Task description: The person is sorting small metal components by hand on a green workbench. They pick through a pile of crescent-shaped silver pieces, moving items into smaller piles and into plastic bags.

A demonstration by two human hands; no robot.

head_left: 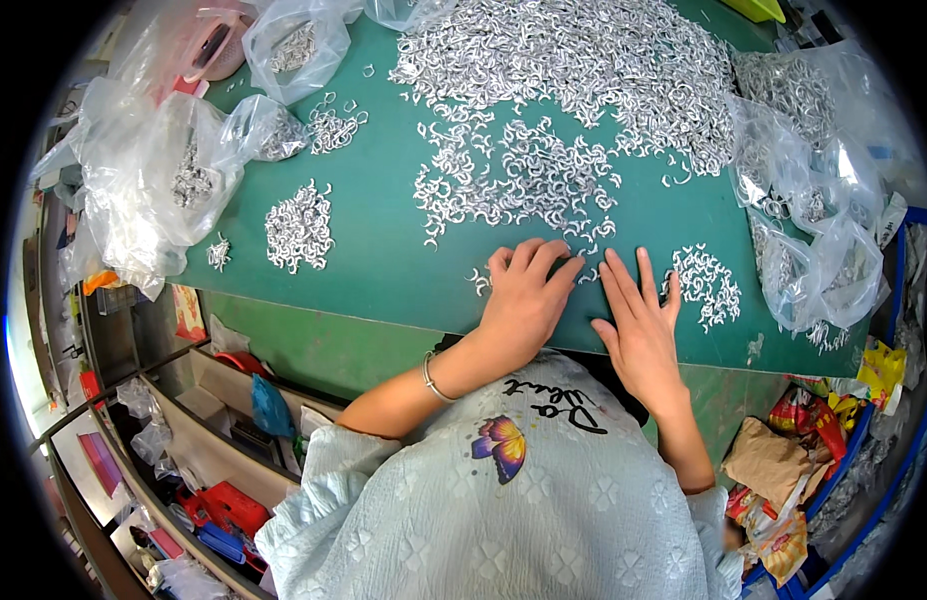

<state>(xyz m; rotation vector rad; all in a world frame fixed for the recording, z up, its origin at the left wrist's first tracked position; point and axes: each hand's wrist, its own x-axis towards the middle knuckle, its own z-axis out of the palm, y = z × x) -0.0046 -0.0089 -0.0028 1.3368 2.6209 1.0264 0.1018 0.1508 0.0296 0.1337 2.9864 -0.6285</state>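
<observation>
Many small silver crescent-shaped metal pieces lie on the green tabletop (373,215). My left hand (523,300), a bangle on its wrist, rests at the near edge of a loosely spread patch of these pieces (523,175). Its fingers are bent and somewhat apart, tips down on the table among a few pieces; what lies under them is hidden. Beside it, my right hand (638,335) lies nearly flat with fingers stretched and spread. Between the two hands are a few loose pieces (590,275). Just right of my right hand sits a small heap of pieces (705,285).
A big mound of pieces (583,65) covers the far side. Smaller heaps (299,227) lie at left. Clear plastic bags with pieces stand at left (163,190) and right (818,240). Below the table are a drawer unit (213,425) at left and colourful packets (793,430) at right.
</observation>
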